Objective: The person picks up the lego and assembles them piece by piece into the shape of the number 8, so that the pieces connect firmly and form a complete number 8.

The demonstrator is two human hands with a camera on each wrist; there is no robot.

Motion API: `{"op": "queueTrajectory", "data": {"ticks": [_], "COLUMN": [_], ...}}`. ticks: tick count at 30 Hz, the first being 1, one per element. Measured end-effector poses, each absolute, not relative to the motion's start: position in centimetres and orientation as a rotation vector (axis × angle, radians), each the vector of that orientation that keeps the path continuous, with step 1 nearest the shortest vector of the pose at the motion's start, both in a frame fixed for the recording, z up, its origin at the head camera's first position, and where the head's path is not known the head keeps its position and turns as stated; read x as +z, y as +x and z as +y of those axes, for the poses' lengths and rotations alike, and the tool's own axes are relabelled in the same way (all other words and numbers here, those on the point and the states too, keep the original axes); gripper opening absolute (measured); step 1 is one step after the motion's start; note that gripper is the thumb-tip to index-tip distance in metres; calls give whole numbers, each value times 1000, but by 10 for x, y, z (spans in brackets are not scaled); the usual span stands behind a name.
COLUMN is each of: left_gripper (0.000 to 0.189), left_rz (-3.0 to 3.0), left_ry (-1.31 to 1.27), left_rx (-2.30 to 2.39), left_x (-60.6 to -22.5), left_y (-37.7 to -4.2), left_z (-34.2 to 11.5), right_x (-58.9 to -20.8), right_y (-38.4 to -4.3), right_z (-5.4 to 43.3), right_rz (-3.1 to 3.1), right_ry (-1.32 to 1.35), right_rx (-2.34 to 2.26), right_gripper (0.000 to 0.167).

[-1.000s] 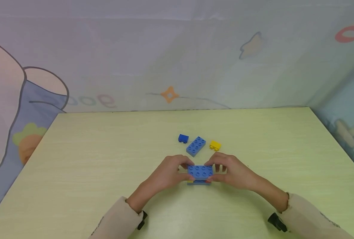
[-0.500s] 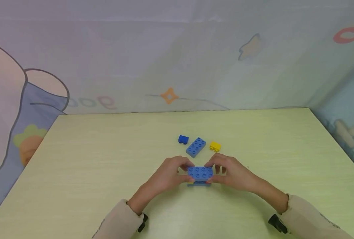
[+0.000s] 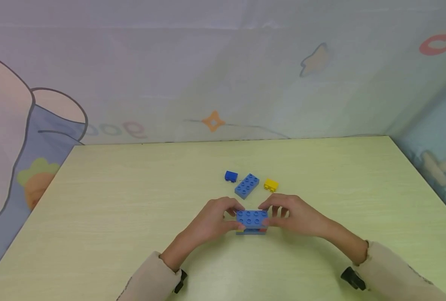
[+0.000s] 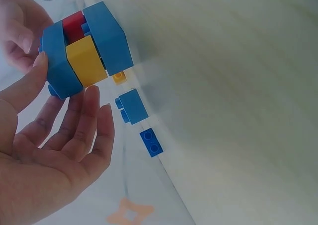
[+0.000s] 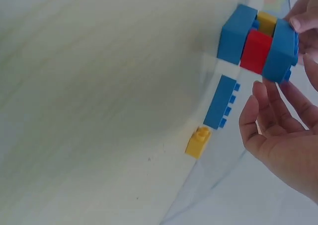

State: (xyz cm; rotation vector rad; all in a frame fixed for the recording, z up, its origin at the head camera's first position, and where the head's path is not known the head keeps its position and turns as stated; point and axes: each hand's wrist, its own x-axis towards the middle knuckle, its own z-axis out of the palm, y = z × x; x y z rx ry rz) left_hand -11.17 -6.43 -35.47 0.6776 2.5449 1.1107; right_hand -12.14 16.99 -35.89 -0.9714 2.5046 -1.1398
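Note:
A stack of toy building bricks stands near the table's front: a blue top brick [image 3: 252, 218] and a blue bottom brick [image 4: 110, 41], with a yellow brick [image 4: 87, 60] at the left and a red brick [image 5: 256, 51] at the right between them. My left hand [image 3: 213, 219] pinches the top brick's left end, thumb in front, fingertips behind. Around the right end is my right hand [image 3: 296, 215]; its thumb stands slightly off the brick in the right wrist view, while its fingertips stay close to the back edge.
Beyond the stack lie a blue eight-stud brick [image 3: 247, 186], a small dark blue brick [image 3: 231, 176] and a small yellow brick [image 3: 271, 184]. A printed cloth [image 3: 151, 75] hangs behind the pale table [image 3: 132, 188].
Both hands were pinching the top brick's ends. The right thumb has come up and loosened, and the right wrist has shifted slightly right. The left hand and the stack have stayed put.

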Motion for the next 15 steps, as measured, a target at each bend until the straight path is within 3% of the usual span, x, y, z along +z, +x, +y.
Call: {"op": "queueTrajectory", "data": {"ticks": [15], "left_gripper": [30], "left_rz": [2552], "left_ry": [669], "left_rx": [1099], "left_x": [-354], "left_y": [-111], "left_z": [-65], "right_x": [-366], "right_y": [-154], "right_z": [200], "right_rz": [2748], "right_ry": [-816], "right_rx": [-1063], "right_gripper": [29]}}
